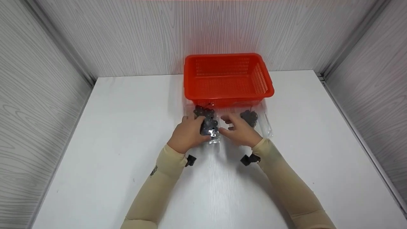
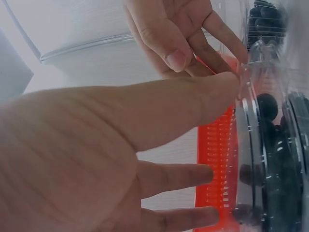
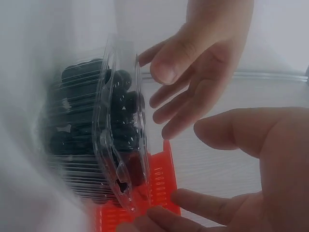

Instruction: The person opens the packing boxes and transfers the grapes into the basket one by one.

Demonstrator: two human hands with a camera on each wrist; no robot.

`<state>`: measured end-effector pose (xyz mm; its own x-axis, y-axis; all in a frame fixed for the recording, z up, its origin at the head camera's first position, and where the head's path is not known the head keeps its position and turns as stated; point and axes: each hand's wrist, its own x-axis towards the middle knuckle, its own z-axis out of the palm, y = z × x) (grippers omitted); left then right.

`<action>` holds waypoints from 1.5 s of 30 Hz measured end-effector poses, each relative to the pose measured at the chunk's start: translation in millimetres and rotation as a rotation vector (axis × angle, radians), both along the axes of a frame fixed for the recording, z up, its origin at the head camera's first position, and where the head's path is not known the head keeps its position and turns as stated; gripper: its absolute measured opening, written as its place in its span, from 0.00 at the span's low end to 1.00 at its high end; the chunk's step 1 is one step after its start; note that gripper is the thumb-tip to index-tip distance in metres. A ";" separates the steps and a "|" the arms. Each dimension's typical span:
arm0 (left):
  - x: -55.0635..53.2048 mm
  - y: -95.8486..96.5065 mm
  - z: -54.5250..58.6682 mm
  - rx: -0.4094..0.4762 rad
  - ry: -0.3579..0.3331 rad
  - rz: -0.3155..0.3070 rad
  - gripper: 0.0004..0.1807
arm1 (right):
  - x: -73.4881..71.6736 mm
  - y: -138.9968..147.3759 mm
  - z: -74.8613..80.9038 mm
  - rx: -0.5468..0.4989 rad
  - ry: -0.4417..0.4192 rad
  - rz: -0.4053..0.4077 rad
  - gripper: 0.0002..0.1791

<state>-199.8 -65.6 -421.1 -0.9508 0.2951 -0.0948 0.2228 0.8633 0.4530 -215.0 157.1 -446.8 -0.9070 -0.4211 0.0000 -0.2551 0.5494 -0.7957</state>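
A clear plastic clamshell box of dark grapes (image 1: pixel 211 124) lies on the table in front of the red basket. Beside it on the right is a second clear box with dark grapes (image 1: pixel 249 117), partly behind my right hand. My left hand (image 1: pixel 187 135) is at the near left of the first box, its fingers fairly straight. In the left wrist view its thumb reaches to the lid edge of the box (image 2: pixel 273 159). My right hand (image 1: pixel 241 133) hovers between the two boxes, fingers loosely bent and apart. The right wrist view shows its fingertips near the rim of a box (image 3: pixel 101 121).
The red plastic basket (image 1: pixel 229 95) stands against the back wall, directly behind the boxes. Grey wood-grain panels (image 1: pixel 136 38) enclose the white table (image 1: pixel 133 127) at the back and both sides.
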 end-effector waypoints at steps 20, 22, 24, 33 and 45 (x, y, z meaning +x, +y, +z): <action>-4.6 5.3 -11.7 -0.087 0.057 -0.030 0.34 | 1.6 -1.3 -6.8 0.218 0.065 0.046 0.23; -5.1 5.7 -11.8 -0.095 0.065 -0.038 0.34 | 1.3 -1.6 -5.8 0.219 0.052 0.047 0.22; -5.6 5.8 -12.1 -0.093 0.078 -0.048 0.32 | 0.6 -1.8 -5.2 0.216 0.038 0.040 0.21; -9.0 5.2 -13.6 -0.090 0.118 -0.069 0.30 | 2.6 -6.5 -7.2 0.227 0.067 0.007 0.18; -9.3 7.1 -15.8 -0.111 0.126 -0.075 0.30 | 5.4 -7.0 -16.4 0.120 -0.164 0.066 0.18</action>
